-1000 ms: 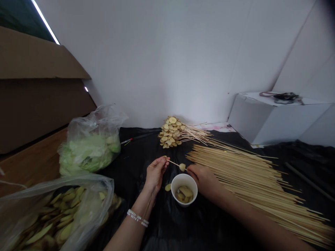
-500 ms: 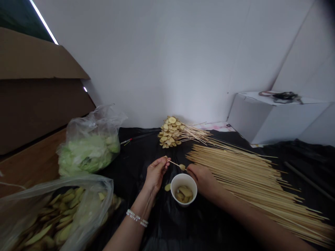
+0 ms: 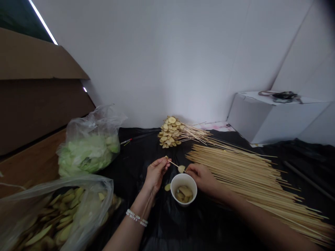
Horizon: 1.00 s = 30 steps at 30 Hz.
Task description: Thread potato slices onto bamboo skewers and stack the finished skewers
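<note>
A thin wooden skewer (image 3: 172, 162) spans the gap between my two hands, with a potato slice (image 3: 181, 169) threaded on it close to the right fingers. My left hand (image 3: 157, 172) pinches the skewer's left end, where a small bit of potato shows at the fingertips. On the other side, my right hand (image 3: 201, 177) is closed around the skewer, and the rest of its length is hidden. Just below stands a white paper cup (image 3: 172, 195) with potato slices (image 3: 184, 194) in it. A loose potato slice (image 3: 167, 187) lies left of the cup.
Many bare skewers (image 3: 243, 177) are spread to the right. Behind lies a pile of skewered potato slices (image 3: 170, 132). To the left are a bag of pale green vegetable (image 3: 89, 150) and an open bag of potato slices (image 3: 57, 216). Black plastic sheet (image 3: 136, 153) covers the surface.
The potato slice on the skewer has turned its flat face more toward me. My right hand has shifted slightly left and its grip looks changed; my left hand stays nearly still.
</note>
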Motion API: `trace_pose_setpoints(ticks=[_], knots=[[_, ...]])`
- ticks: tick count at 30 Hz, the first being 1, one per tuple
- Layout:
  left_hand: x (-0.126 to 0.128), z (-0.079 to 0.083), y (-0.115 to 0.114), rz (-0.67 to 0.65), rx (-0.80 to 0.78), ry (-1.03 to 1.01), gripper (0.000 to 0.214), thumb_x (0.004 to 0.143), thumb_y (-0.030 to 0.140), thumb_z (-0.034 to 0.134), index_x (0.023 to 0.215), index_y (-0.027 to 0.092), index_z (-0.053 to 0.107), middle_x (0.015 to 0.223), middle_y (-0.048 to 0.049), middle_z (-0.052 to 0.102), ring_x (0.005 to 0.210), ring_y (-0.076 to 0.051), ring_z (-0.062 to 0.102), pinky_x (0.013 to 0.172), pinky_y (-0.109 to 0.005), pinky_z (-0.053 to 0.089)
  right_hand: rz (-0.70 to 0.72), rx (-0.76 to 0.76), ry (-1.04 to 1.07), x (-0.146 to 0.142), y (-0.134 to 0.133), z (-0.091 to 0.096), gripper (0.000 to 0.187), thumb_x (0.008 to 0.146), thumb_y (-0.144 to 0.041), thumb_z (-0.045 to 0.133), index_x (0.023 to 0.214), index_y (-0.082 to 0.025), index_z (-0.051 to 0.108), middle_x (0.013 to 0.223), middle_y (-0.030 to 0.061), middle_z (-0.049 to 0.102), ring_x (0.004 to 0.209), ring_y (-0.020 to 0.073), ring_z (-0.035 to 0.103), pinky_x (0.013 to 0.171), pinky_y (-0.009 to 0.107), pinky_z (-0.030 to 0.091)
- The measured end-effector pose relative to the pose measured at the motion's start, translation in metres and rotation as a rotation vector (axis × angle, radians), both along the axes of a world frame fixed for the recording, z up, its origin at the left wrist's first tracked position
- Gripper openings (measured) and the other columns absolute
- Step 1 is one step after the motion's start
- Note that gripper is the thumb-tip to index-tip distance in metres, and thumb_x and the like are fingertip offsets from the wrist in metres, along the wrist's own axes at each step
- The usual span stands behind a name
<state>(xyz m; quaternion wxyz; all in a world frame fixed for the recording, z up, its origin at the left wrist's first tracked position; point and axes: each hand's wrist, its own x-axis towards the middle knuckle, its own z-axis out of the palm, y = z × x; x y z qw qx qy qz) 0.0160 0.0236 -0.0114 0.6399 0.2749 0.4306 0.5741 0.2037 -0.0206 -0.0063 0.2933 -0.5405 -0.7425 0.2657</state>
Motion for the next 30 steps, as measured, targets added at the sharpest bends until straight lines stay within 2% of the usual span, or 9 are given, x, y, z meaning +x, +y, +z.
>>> trace_pose_setpoints(ticks=[2,5,7,11,16,19,23,30], knots=[[0.000,0.000,0.000,-0.007,0.001,0.003,0.020,0.061,0.016,0.084,0.077,0.009,0.073,0.081,-0.0111,0.075,0.060,-0.007,0.063,0.054,-0.013,0.050,0.000,0.014,-0.025,0.000,0.000,0.000,0.023,0.089,-0.019,0.044,0.074,-0.017,0.060,0.069,0.0027,0.065,0.063,0.0143,0.057,0.057,0.023,0.035],[0.002,0.001,-0.001,0.014,0.009,-0.001,0.021,0.061,0.017,0.084,0.078,0.009,0.073,0.081,-0.0109,0.075,0.060,-0.007,0.063,0.056,-0.013,0.051,-0.008,0.162,-0.166,0.000,0.001,-0.002,0.026,0.093,-0.020,0.040,0.075,-0.017,0.058,0.072,0.0051,0.065,0.066,0.0156,0.056,0.061,0.026,0.035],[0.003,0.001,-0.002,0.026,0.016,-0.017,0.020,0.065,0.020,0.082,0.080,0.010,0.073,0.084,-0.0113,0.075,0.060,-0.007,0.063,0.056,-0.013,0.051,-0.009,0.208,-0.206,0.001,0.002,-0.004,0.026,0.094,-0.019,0.039,0.076,-0.017,0.057,0.073,0.0059,0.065,0.068,0.0159,0.057,0.062,0.026,0.034],[0.005,0.003,-0.003,0.014,0.007,-0.036,0.018,0.074,0.023,0.075,0.086,0.010,0.074,0.081,-0.0104,0.074,0.057,-0.005,0.060,0.049,-0.012,0.048,-0.012,0.198,-0.169,0.003,0.004,-0.006,0.024,0.094,-0.018,0.040,0.076,-0.017,0.056,0.074,0.0051,0.065,0.068,0.0152,0.057,0.064,0.025,0.034],[0.003,0.005,-0.001,0.081,0.001,-0.067,0.009,0.073,0.010,0.074,0.082,0.008,0.074,0.074,-0.0068,0.073,0.050,-0.002,0.056,0.045,-0.008,0.045,0.007,0.166,-0.129,0.003,0.001,0.000,0.019,0.094,-0.021,0.044,0.082,-0.017,0.058,0.078,0.0038,0.066,0.072,0.0150,0.058,0.065,0.024,0.036],[0.002,0.007,0.000,0.142,-0.018,-0.095,0.005,0.073,0.004,0.072,0.077,0.007,0.074,0.071,-0.0068,0.073,0.051,-0.003,0.058,0.048,-0.008,0.048,0.000,0.169,-0.193,0.004,-0.002,0.002,0.015,0.093,-0.023,0.046,0.085,-0.018,0.058,0.079,0.0039,0.065,0.072,0.0156,0.058,0.064,0.025,0.035],[0.004,0.008,0.001,0.174,-0.053,-0.110,0.009,0.071,-0.001,0.072,0.071,0.007,0.073,0.072,-0.0080,0.073,0.058,-0.006,0.064,0.056,-0.010,0.053,-0.002,0.201,-0.304,0.003,-0.003,0.002,0.021,0.094,-0.021,0.041,0.080,-0.017,0.056,0.077,0.0063,0.065,0.070,0.0164,0.057,0.063,0.026,0.033],[0.005,0.006,0.001,0.165,-0.065,-0.105,0.011,0.071,-0.002,0.072,0.071,0.009,0.072,0.075,-0.0083,0.074,0.062,-0.008,0.067,0.059,-0.012,0.055,-0.010,0.093,-0.137,-0.001,-0.003,0.004,0.025,0.091,-0.018,0.042,0.069,-0.019,0.052,0.068,0.0034,0.063,0.064,0.0142,0.057,0.059,0.023,0.033]])
